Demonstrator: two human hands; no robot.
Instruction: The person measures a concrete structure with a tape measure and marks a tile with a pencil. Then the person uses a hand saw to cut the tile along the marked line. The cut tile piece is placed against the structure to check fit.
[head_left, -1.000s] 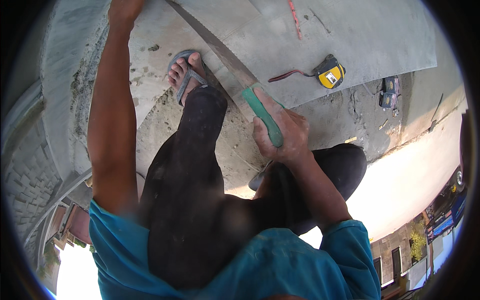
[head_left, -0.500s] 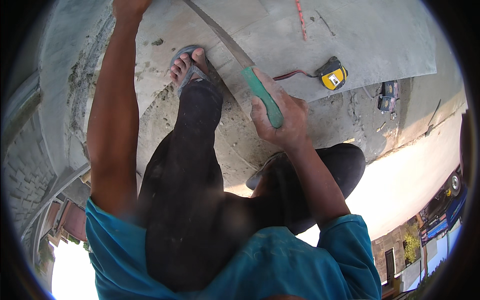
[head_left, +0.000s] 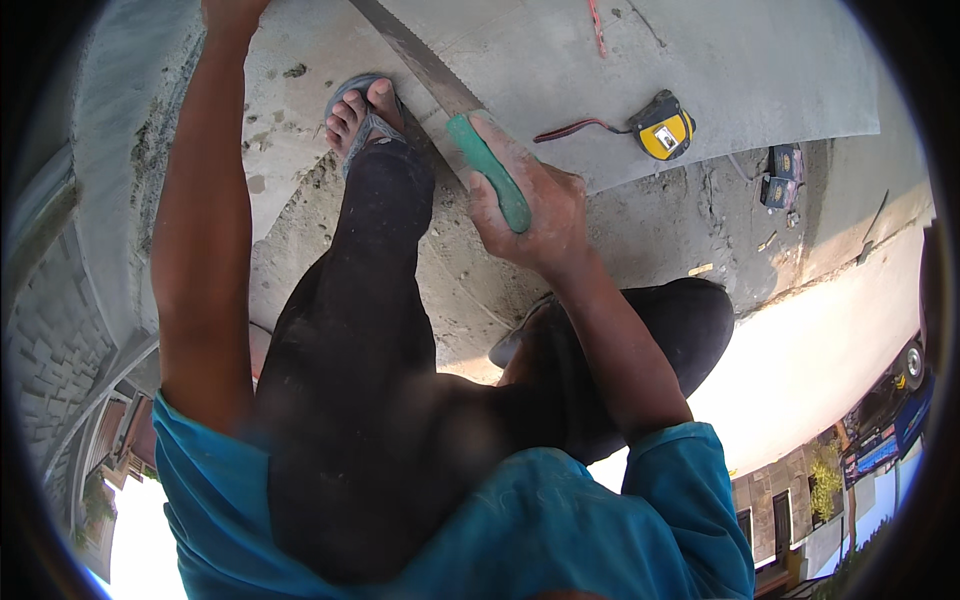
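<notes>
My right hand (head_left: 540, 215) grips the green handle (head_left: 490, 175) of a hand saw, its long toothed blade (head_left: 410, 55) pointing up-left across a large grey sheet (head_left: 750, 75). My left hand (head_left: 228, 15) is at the top edge, left of the blade; its fingers are cut off by the frame. My sandalled foot (head_left: 355, 115) stands beside the blade, below it. A yellow and black tape measure (head_left: 665, 128) with a strap lies on the sheet to the right of the saw; a thin red stick (head_left: 598, 28) lies above it.
Two small dark packets (head_left: 783, 178) lie on rough, gritty concrete (head_left: 720, 215) beside the sheet's lower edge. A thin dark rod (head_left: 873, 228) lies at the right. A paved grey area (head_left: 45, 350) is on the far left; a parked vehicle (head_left: 885, 420) stands at the lower right.
My right hand and the saw have moved forward along the blade's line, up and to the left. The view has shifted slightly; the tape measure still lies in place on the sheet.
</notes>
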